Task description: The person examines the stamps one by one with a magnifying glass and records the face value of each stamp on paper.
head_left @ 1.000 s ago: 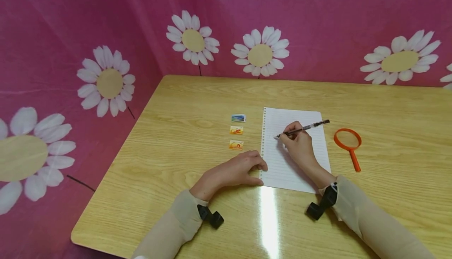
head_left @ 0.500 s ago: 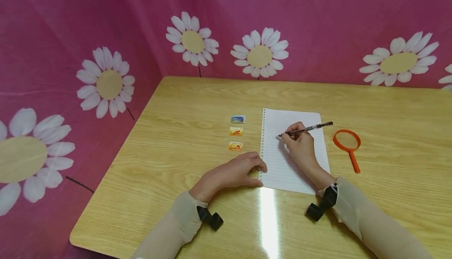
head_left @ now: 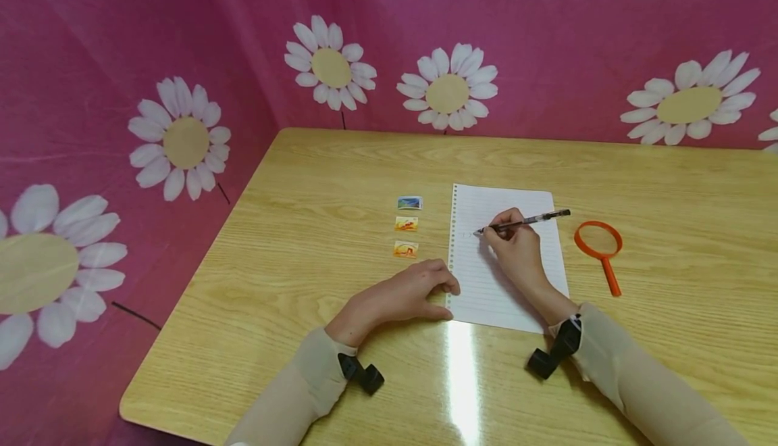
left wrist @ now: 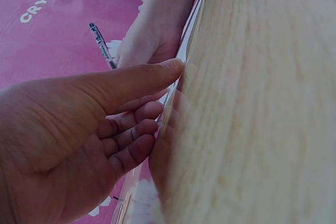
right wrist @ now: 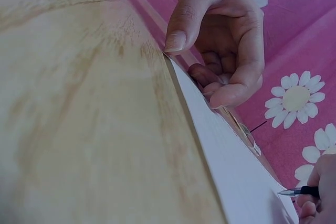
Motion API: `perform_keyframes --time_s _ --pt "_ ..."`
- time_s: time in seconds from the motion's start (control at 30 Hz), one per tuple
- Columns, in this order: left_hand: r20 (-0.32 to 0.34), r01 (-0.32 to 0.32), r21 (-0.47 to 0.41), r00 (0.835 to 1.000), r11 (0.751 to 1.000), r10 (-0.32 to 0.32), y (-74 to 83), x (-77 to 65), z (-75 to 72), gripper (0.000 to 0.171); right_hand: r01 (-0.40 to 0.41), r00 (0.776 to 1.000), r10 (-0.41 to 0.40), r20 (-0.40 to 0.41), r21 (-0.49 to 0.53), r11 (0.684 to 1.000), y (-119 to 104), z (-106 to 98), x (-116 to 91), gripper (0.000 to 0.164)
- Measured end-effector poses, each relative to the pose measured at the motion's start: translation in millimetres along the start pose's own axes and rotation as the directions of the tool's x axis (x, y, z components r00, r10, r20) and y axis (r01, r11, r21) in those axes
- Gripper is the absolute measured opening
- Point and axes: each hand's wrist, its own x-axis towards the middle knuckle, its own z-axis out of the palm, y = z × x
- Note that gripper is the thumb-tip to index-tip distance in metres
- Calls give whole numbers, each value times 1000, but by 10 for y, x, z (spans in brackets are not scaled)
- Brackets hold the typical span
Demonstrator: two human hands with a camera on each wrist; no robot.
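Three cards (head_left: 406,224) lie in a column on the worktop (head_left: 292,230) in the head view, left of the paper (head_left: 489,301); a magnifier (head_left: 603,257) lies to its right. The right hand (head_left: 518,251) pinches the pen (head_left: 541,218), tip at the upper left of the paper. Over the last second the tip has shifted slightly right and the faint marks (head_left: 467,235) beside it have grown; I take this as writing barely begun. The left hand (head_left: 415,292) has kept its place at the paper's left edge, probably steadying it. In the left wrist view, its thumb stretches to the edge, apart from loosely bent fingers. In the right wrist view, the pen tip meets or nearly meets the paper; I cannot tell which.
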Motion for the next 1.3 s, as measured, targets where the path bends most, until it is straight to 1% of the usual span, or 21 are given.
perform_keyframes --time_s 0.27,0.4,0.6,0.83,1.17,1.3 --pt "-6 -16 6 1000 1000 16 -11 6 1 31 -3 1000 3 18 -1 1000 -14 -15 3 7" --pt "-6 -15 9 1000 1000 15 -11 10 -1 32 -14 1000 14 11 -9 1000 -17 -24 10 8" --pt "-6 -14 5 1000 1000 14 -9 15 -2 32 1 1000 -1 3 -28 1000 -7 -23 13 9" --pt "-5 -15 -6 1000 1000 15 -11 7 0 32 -27 1000 27 -4 65 998 -9 -16 11 9" --pt "-8 -28 -16 1000 999 28 -11 3 -1 32 -57 998 58 -1 90 994 -29 -29 2 10" --pt "-4 -22 -19 1000 1000 22 -6 4 0 32 -89 996 88 15 127 988 -29 -30 0 11"
